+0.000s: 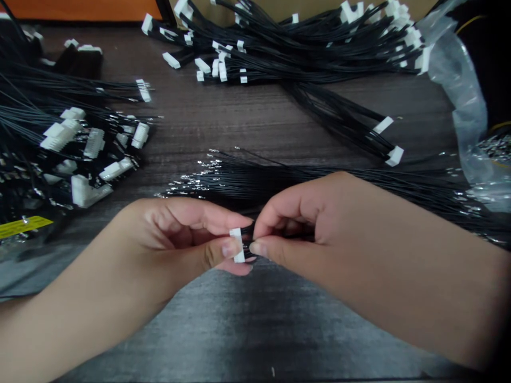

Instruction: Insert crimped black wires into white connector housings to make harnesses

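Between the thumb and fingers of my left hand (187, 234) is a white connector housing (238, 254), held upright above the table. Black wires run from its right side toward my right hand (295, 223). That hand is closed, thumb and forefinger pinching a black wire (248, 248) close to the housing; the wire's tip is too small to make out. Just behind both hands lies a long bundle of loose black wires (255, 178) with bare metal terminals at its ends.
At the back, a pile of black cables (303, 48) bears white connectors at both ends. More wires and white connectors (59, 135) crowd the left side, near a yellow label (26, 227). A clear plastic bag (463, 96) lies at the right. An orange panel (80, 9) stands behind.
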`<move>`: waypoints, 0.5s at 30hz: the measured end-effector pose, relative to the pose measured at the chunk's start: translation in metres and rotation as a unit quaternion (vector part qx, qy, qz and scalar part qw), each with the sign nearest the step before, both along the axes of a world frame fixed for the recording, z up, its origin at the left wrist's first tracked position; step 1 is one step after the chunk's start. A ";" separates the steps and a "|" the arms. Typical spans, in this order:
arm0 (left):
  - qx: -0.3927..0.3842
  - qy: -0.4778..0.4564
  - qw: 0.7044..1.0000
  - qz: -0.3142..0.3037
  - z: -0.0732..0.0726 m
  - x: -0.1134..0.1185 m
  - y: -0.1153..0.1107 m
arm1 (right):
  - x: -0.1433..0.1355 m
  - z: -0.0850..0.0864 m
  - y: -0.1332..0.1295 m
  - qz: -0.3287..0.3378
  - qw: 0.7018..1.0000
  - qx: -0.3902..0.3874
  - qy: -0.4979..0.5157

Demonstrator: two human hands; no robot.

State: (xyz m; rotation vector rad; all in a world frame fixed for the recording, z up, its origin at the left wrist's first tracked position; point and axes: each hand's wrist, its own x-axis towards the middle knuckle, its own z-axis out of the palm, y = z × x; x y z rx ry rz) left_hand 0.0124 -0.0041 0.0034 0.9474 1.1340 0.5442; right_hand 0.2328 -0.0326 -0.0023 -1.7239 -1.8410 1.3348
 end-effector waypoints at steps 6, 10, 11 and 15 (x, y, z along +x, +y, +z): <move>0.002 -0.004 1.000 -0.001 0.002 0.000 0.001 | -0.006 0.010 0.009 0.034 0.999 0.011 -0.018; -0.011 -0.006 1.000 -0.003 0.002 -0.002 0.002 | -0.010 0.013 0.017 0.051 0.998 0.006 -0.037; -0.011 -0.006 1.000 -0.004 0.002 -0.003 0.002 | -0.010 0.013 0.018 0.056 0.998 0.014 -0.040; -0.013 -0.018 1.000 -0.006 -0.001 -0.006 0.000 | -0.006 0.012 0.016 0.048 0.996 0.081 -0.005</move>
